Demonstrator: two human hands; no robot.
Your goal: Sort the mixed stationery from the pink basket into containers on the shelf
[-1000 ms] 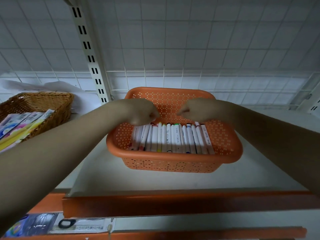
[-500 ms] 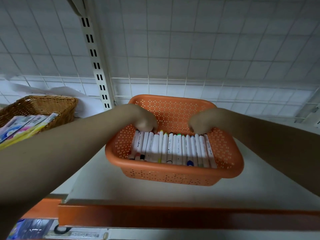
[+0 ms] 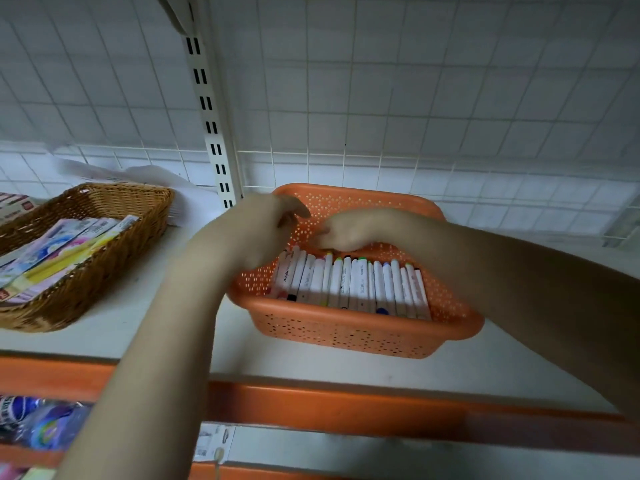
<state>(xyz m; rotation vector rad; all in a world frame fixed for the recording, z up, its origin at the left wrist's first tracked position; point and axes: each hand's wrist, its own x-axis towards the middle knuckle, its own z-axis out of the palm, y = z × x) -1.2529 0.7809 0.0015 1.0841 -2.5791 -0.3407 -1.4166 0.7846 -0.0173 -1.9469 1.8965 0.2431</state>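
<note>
An orange perforated basket (image 3: 349, 332) stands on the white shelf and holds a tidy row of white markers (image 3: 349, 284) with coloured tips. My left hand (image 3: 263, 230) hovers over the basket's far left corner. Its back faces me, the thumb sticks out to the right, and the fingers hang loosely above the leftmost markers. My right hand (image 3: 349, 230) sits over the far ends of the middle markers with its fingers curled under. I see nothing held in either hand. Both hands are blurred.
A wicker basket (image 3: 114, 258) with flat pastel stationery packs stands on the shelf to the left. A slotted white upright (image 3: 211, 123) and a wire grid back panel rise behind. The shelf's orange front edge (image 3: 346, 403) runs below, with packaged goods underneath at lower left.
My view has swung right and down, so the baskets sit further right in frame. My left hand lifted from the marker ends toward the basket's left corner. My right hand slid left along the marker tips.
</note>
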